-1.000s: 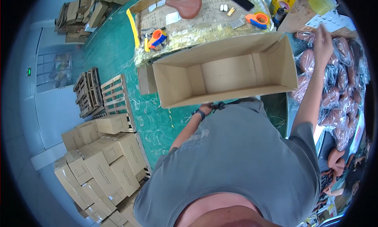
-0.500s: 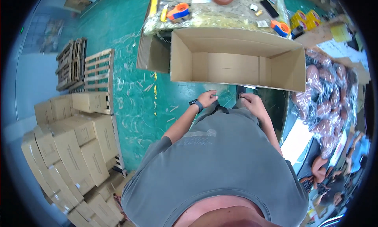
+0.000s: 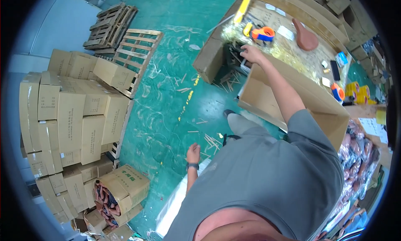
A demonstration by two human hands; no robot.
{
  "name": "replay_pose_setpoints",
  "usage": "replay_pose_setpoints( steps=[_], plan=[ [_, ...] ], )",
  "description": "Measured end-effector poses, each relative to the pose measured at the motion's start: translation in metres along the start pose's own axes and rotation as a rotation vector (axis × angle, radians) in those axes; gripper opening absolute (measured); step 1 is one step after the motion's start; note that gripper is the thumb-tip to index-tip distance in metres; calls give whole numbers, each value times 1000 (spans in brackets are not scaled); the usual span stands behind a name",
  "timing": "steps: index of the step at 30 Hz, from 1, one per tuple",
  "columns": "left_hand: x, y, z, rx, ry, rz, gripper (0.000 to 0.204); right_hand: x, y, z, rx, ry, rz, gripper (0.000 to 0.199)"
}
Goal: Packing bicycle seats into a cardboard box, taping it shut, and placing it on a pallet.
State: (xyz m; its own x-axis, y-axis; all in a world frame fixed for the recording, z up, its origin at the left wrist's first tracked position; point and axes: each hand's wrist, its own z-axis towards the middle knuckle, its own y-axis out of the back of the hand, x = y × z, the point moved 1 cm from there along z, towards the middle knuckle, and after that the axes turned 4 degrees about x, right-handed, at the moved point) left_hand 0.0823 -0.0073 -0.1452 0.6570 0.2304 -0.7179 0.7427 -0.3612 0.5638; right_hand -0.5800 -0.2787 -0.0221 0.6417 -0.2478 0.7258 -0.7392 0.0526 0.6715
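My right hand (image 3: 251, 54) reaches across the long, open cardboard box (image 3: 261, 92), its fingers bent and slightly apart. The fingertips are beside a dark object (image 3: 235, 57) under the worktable's corner, and I cannot make out contact. Next to it stands a bundle of flat cardboard (image 3: 210, 65). Low over the green floor hangs my left hand (image 3: 193, 152), with a dark watch on the wrist. Its fingers are loosely bent and no object shows in them.
The worktable (image 3: 288, 59) bears orange-and-blue tape dispensers (image 3: 264, 33), a brown bicycle saddle (image 3: 306, 38) and a phone (image 3: 335, 70). Stacked cartons (image 3: 71, 115) and wooden pallets (image 3: 138, 53) stand to the left. Wood strips (image 3: 212, 142) litter the floor. Plastic-wrapped brown saddles (image 3: 355, 153) lie at right.
My body and view have turned left. My right hand has gone from in front of my waist to the worktable's near corner, past the box; my left hand has swung out to the left.
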Motion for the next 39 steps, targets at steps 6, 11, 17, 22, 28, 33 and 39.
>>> replay_pose_setpoints(
  steps=[6, 11, 17, 22, 28, 33, 39],
  plan=[
    [-190, 120, 35, -256, 95, -478, 40, -114, -61, 254, -134, -399, -369, 62],
    [-342, 223, 155, -230, -95, -247, 35, -183, -81, 363, -134, -492, -624, 45],
    [-528, 327, 318, 63, -662, -16, 23, -134, -75, 354, -339, -731, -255, 51],
    [-630, 437, 439, 293, -1307, 28, 26, -116, -72, 330, -682, -550, -289, 86],
    [-700, 539, 550, 28, -1697, -84, 27, -36, -174, 371, -901, -505, 240, 75],
    [-739, 602, 678, 270, -1722, -27, 19, 55, -338, 377, -1014, -1021, -33, 62],
    [-775, 634, 822, 140, -1711, -16, 14, 242, -376, 510, -490, -972, 460, 59]
  ],
)
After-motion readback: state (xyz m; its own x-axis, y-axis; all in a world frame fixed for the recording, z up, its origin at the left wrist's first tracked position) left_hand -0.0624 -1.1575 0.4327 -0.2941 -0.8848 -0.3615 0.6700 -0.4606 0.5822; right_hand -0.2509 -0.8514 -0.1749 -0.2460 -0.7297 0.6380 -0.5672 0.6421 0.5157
